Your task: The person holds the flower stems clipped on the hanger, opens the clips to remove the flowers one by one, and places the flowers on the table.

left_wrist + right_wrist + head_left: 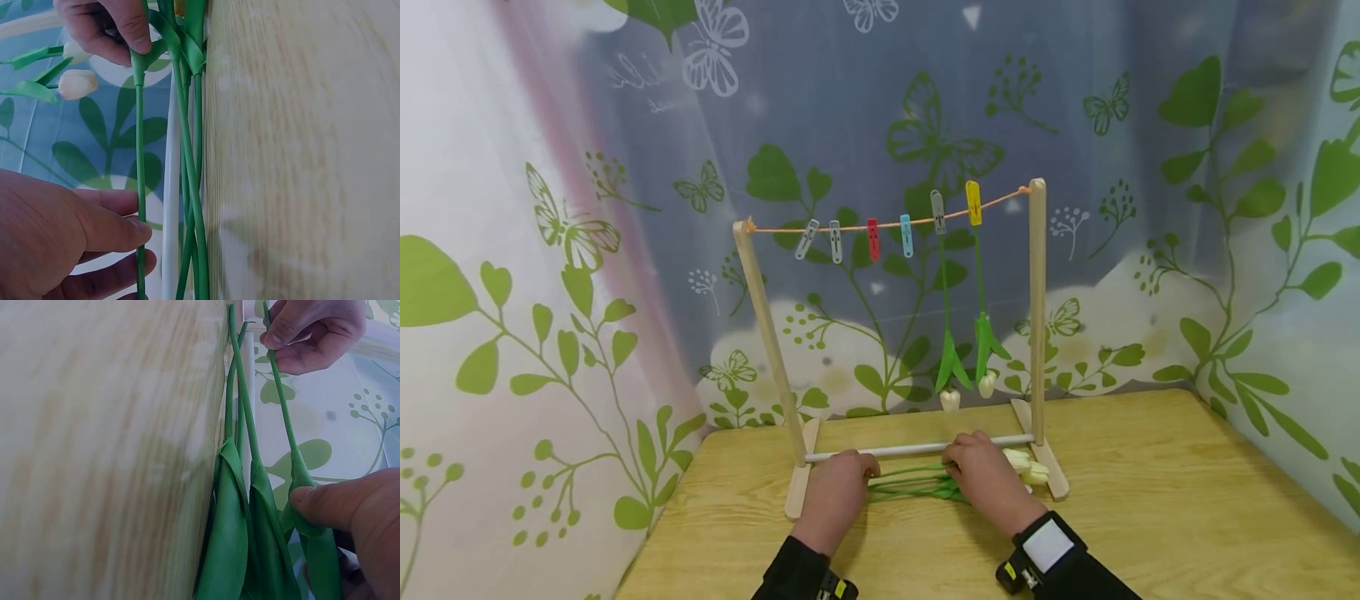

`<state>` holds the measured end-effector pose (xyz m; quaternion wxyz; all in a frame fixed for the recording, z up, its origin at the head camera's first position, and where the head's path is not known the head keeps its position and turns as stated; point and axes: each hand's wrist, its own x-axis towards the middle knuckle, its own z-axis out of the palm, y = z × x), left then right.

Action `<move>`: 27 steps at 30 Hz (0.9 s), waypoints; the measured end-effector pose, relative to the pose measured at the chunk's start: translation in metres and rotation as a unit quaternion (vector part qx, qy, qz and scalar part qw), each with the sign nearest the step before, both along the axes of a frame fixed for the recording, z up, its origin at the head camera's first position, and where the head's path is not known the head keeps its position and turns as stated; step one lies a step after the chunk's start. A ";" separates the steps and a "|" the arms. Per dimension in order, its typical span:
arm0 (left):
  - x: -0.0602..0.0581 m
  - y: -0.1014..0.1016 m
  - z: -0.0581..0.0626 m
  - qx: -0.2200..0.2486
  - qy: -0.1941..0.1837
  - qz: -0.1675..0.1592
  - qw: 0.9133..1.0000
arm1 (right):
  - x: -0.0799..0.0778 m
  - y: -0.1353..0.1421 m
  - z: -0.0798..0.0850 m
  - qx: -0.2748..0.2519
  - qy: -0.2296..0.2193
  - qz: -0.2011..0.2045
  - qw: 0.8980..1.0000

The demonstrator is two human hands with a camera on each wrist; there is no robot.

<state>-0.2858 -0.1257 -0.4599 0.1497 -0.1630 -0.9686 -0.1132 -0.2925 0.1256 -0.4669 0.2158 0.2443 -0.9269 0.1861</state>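
My left hand (837,492) pinches the thin green stem of an artificial tulip (139,156) near its lower end. Farther right, my right hand (988,477) holds the same tulip between thumb and fingers, where its leaves begin. That stem is lifted a little off the other tulips (230,519), which lie in a loose bunch on the table beneath both hands. White tulip heads (1033,473) stick out past my right hand. In the wrist views the held tulip's own bloom is hidden.
Behind my hands stands a wooden frame (1037,317) with a white lower bar (880,452). Across its top runs an orange string (853,228) carrying several clothespins. A grey clothespin (937,212) and a yellow clothespin (973,202) each hold a tulip upside down. Printed curtains (1120,208) surround the table.
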 end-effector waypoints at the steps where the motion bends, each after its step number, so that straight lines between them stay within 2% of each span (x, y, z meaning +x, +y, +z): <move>1: 0.000 0.000 0.000 0.001 -0.002 -0.001 1.000 | 0.000 0.000 0.000 0.000 -0.001 0.000 1.000; 10: -0.002 -0.001 -0.002 0.022 -0.034 -0.016 0.999 | -0.001 0.000 -0.001 0.009 -0.011 0.005 1.000; 20: -0.002 -0.004 -0.010 0.027 -0.014 -0.057 0.998 | -0.003 0.000 -0.003 -0.002 -0.043 0.030 0.999; 27: -0.001 -0.003 -0.009 0.024 -0.018 -0.060 0.998 | -0.004 0.000 -0.006 0.009 -0.032 0.038 0.999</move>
